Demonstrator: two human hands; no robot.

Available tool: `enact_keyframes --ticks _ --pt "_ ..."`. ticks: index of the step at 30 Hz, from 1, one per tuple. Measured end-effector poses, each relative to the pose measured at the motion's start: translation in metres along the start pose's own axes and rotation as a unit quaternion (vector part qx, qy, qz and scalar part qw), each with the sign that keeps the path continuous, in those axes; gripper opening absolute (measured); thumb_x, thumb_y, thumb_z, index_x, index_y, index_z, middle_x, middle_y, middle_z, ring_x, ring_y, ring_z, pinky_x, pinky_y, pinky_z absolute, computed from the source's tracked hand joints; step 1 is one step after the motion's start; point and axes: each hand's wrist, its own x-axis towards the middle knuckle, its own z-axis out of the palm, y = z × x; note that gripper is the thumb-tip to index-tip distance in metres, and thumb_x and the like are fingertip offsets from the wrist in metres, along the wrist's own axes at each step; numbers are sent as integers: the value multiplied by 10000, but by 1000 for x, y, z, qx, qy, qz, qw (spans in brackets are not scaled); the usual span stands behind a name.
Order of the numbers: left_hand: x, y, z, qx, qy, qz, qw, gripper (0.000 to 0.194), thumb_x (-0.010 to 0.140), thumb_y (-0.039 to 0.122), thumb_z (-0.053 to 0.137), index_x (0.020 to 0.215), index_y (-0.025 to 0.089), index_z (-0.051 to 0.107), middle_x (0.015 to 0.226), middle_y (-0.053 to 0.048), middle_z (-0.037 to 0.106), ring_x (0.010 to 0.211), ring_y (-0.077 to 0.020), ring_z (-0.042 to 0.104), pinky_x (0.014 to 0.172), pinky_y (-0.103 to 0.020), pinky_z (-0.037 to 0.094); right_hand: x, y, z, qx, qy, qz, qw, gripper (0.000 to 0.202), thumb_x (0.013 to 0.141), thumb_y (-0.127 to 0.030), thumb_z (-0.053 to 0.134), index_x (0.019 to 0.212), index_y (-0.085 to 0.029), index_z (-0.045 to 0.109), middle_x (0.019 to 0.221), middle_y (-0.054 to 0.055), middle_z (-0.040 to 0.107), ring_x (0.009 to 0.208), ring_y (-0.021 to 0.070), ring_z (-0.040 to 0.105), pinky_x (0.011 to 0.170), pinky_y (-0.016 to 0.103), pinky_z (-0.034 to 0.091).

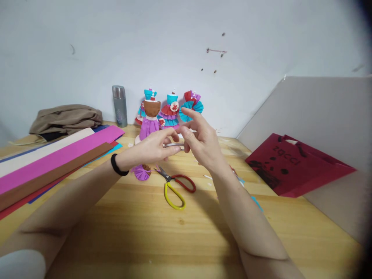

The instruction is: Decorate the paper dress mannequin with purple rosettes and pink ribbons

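My left hand (154,148) and my right hand (200,141) meet above the wooden table (139,228). Between their fingertips is a small roll of clear tape (173,145); the left hand pinches it and the right fingers touch its edge, index finger raised. A black band sits on my left wrist. Scissors with one red and one yellow handle (176,185) lie shut just below the hands. A purple pleated paper rosette (141,172) lies under the left wrist. Small crepe-paper dresses (170,110) stand behind the hands by the wall.
Long sheets of crepe paper in pink, brown, cream and blue (55,161) lie at the left. A grey flask (120,105) and a folded tan cloth (65,118) are at the back left. A dark red paper bag (293,164) lies at the right beside a grey board (325,116).
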Motion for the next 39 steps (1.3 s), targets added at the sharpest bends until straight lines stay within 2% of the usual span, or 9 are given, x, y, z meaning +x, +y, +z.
enact_keyframes --ticks 6,9,17,23,25,30,32,36,39 --pt "1 1 7 14 27 47 998 227 894 334 539 1001 142 597 895 -58 635 788 -142 614 630 -252 525 -2 -5 2 -8 3 -1 1000 485 940 -474 522 1384 -287 473 1022 77 666 652 157 602 555 291 466" --pt "1 5 9 7 33 33 999 207 909 314 504 945 132 596 909 -67 635 813 -146 606 649 -261 531 -1 -5 3 -12 2 -5 1000 474 939 -469 525 1372 -281 486 980 61 667 668 154 606 571 286 468" --pt "0 7 11 -28 43 7 999 188 897 249 496 1051 156 549 1013 -72 609 869 -150 593 618 -235 540 1 3 3 -26 24 -33 999 446 953 -456 502 1341 -237 520 937 60 669 719 164 628 622 296 486" --pt "0 9 12 -18 61 -13 998 126 889 186 470 998 167 529 1013 -62 590 898 -158 600 611 -228 547 3 8 5 -33 35 -62 997 438 955 -482 489 1310 -231 535 876 40 662 729 172 638 631 303 499" --pt "1 6 12 -18 64 -21 998 94 892 185 477 974 164 516 990 -61 589 869 -159 619 591 -233 552 3 9 6 -31 33 -62 997 442 955 -490 482 1305 -225 535 879 39 661 731 168 636 625 299 502" --pt "3 -2 13 -52 73 -44 995 97 904 178 476 1001 177 477 870 -15 604 518 -83 607 453 -207 497 2 8 7 -9 23 -44 999 458 956 -496 474 1309 -208 521 875 35 658 643 136 604 565 274 491" --pt "4 -2 13 -72 77 -57 993 106 907 171 471 1013 180 464 824 -1 611 487 -89 617 447 -208 498 2 7 7 -2 15 -34 999 464 954 -497 479 1312 -204 515 878 39 659 639 136 607 546 264 486" --pt "4 3 11 -116 65 -59 989 63 881 145 512 934 155 478 843 -32 644 643 -126 693 568 -232 555 2 7 8 -6 11 -37 999 461 960 -495 473 1330 -222 506 887 46 658 674 154 628 569 278 503" --pt "3 3 9 -138 69 -42 987 88 829 114 572 857 141 493 868 -57 658 749 -136 698 640 -238 563 1 7 8 -24 13 -44 999 453 967 -500 461 1338 -245 507 907 55 668 729 183 650 635 321 528"
